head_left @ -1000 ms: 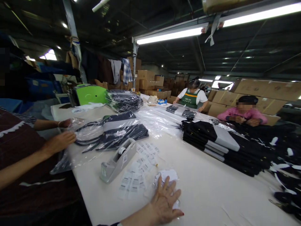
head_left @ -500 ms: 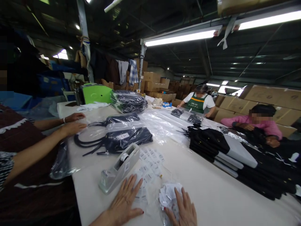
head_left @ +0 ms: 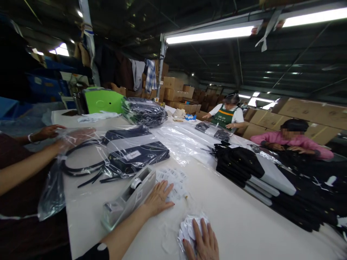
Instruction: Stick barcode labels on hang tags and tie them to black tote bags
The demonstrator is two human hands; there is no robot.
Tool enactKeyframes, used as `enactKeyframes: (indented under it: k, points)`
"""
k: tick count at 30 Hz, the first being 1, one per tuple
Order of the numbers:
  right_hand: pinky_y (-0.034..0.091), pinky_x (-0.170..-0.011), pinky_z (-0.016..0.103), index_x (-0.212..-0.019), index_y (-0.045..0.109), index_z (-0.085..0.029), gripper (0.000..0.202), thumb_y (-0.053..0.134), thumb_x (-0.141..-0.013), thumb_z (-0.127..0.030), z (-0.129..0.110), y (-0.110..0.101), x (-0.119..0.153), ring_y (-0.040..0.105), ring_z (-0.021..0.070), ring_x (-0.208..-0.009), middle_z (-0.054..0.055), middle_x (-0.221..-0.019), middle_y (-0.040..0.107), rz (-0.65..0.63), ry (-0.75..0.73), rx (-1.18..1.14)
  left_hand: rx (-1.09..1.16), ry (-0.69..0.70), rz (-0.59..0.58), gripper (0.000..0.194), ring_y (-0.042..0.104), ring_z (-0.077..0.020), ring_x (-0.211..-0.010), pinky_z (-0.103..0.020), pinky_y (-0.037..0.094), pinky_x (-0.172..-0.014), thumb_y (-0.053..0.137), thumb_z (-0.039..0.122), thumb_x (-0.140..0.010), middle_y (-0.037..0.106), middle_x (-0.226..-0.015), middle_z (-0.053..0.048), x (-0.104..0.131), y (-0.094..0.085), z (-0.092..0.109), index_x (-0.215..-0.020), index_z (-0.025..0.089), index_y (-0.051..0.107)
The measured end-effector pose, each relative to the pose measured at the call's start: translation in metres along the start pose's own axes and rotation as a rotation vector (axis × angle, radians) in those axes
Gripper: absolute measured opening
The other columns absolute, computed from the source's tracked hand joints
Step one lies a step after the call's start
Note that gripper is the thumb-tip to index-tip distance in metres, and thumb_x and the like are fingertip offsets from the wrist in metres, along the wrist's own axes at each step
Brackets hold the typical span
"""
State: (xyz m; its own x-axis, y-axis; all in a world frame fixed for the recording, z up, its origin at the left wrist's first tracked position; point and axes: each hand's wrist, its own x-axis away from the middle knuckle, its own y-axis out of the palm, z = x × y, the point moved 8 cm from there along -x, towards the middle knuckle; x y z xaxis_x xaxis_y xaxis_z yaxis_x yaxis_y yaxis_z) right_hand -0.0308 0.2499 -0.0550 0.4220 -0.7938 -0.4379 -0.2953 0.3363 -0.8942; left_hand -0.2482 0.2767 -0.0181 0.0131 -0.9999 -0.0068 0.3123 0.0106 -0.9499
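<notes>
My left hand (head_left: 159,198) lies with its fingers spread at the near edge of a spread of white printed labels (head_left: 176,182), right beside the grey tape dispenser (head_left: 130,196). Under my right hand (head_left: 202,240) is a small clear bag of white tags or labels (head_left: 187,231); the fingers rest flat on top of it. Beyond the dispenser lies a dark bag with long straps (head_left: 135,155), inside clear plastic with a white label on it. A co-worker's hand (head_left: 84,135) reaches into that plastic from the left.
Folded black bags with grey sheets (head_left: 252,169) are stacked on the right. Plastic-wrapped dark bags (head_left: 145,112) and a green bin (head_left: 104,102) stand at the back left. Two people work across the white table (head_left: 230,213), with cartons (head_left: 306,112) behind them.
My left hand has moved forward onto the labels. My right hand stays on the small bag. The co-worker at left has drawn back and pulled the clear plastic over the bag's straps.
</notes>
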Motion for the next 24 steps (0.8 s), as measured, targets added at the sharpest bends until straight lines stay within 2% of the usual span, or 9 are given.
enactKeyframes:
  k: [4, 9, 11, 13, 15, 17, 21, 24]
  points:
    - [0.039, -0.094, 0.051, -0.116, 0.056, -0.023, 0.054, 0.054, -0.071, -0.054, -0.004, -0.003, 0.002, 0.039, 0.0365, -0.120, 0.012, -0.126, 0.051, 0.030, -0.029, -0.076, 0.000, 0.000, 0.018, 0.068, 0.019, -0.0290, -0.131, -0.044, 0.017, -0.105, 0.049, 0.048, -0.078, 0.026, -0.141, -0.016, -0.029, -0.001, 0.002, -0.135, 0.016, 0.028]
    - [0.038, -0.094, 0.052, -0.120, 0.051, -0.021, 0.056, 0.051, -0.074, -0.053, -0.007, -0.005, 0.004, 0.036, 0.0371, -0.122, 0.015, -0.129, 0.047, 0.055, -0.036, -0.103, 0.011, 0.010, 0.037, 0.067, 0.024, -0.0295, -0.129, -0.042, 0.018, -0.105, 0.050, 0.047, -0.078, 0.032, -0.138, -0.018, -0.056, -0.007, 0.006, -0.132, 0.011, 0.032]
    - [0.038, -0.095, 0.049, -0.125, 0.044, -0.021, 0.055, 0.046, -0.079, -0.050, 0.004, -0.004, 0.006, 0.035, 0.0331, -0.124, 0.015, -0.133, 0.042, 0.066, -0.009, -0.160, 0.016, 0.007, 0.053, 0.066, 0.027, -0.0298, -0.128, -0.043, 0.019, -0.104, 0.049, 0.047, -0.078, 0.034, -0.137, -0.018, -0.059, -0.010, 0.007, -0.132, 0.011, 0.033]
    - [0.038, -0.095, 0.049, -0.127, 0.040, -0.023, 0.047, 0.038, -0.084, -0.042, 0.022, -0.004, 0.006, 0.032, 0.0300, -0.126, 0.014, -0.136, 0.038, 0.069, 0.057, -0.209, 0.018, 0.009, 0.089, 0.065, 0.023, -0.0297, -0.129, -0.044, 0.016, -0.105, 0.048, 0.047, -0.079, 0.032, -0.138, -0.017, -0.055, -0.015, 0.008, -0.133, 0.013, 0.032]
    - [0.036, -0.095, 0.051, -0.121, 0.046, -0.025, 0.039, 0.031, -0.088, -0.037, 0.033, -0.001, 0.005, 0.029, 0.0297, -0.128, 0.012, -0.135, 0.040, 0.038, 0.102, -0.232, 0.020, 0.015, 0.142, 0.062, 0.016, -0.0287, -0.132, -0.046, 0.011, -0.107, 0.044, 0.047, -0.082, 0.027, -0.141, -0.014, -0.046, -0.019, 0.008, -0.134, 0.016, 0.029]
    - [0.033, -0.097, 0.054, -0.118, 0.050, -0.022, 0.042, 0.029, -0.088, -0.041, 0.033, 0.001, 0.002, 0.029, 0.0308, -0.127, 0.013, -0.133, 0.043, -0.003, 0.159, -0.257, 0.028, 0.006, 0.187, 0.059, 0.016, -0.0283, -0.132, -0.047, 0.013, -0.107, 0.040, 0.045, -0.085, 0.028, -0.141, -0.014, -0.036, -0.019, 0.005, -0.134, 0.016, 0.028]
    - [0.032, -0.100, 0.050, -0.128, 0.038, -0.006, 0.066, 0.031, -0.083, -0.054, 0.006, 0.000, -0.007, 0.037, 0.0305, -0.123, 0.020, -0.132, 0.042, -0.012, 0.378, -0.373, 0.061, -0.026, 0.254, 0.058, 0.033, -0.0299, -0.125, -0.043, 0.029, -0.102, 0.034, 0.040, -0.087, 0.037, -0.133, -0.024, -0.021, -0.016, -0.006, -0.130, 0.001, 0.031]
    - [0.033, -0.099, 0.048, -0.127, 0.040, -0.006, 0.065, 0.034, -0.083, -0.053, -0.035, 0.000, -0.016, 0.041, 0.0296, -0.120, 0.019, -0.130, 0.044, 0.014, 0.378, -0.451, 0.076, 0.013, 0.333, 0.054, 0.035, -0.0274, -0.124, -0.042, 0.031, -0.102, 0.033, 0.038, -0.088, 0.040, -0.131, -0.022, -0.018, -0.024, -0.005, -0.128, 0.002, 0.034]
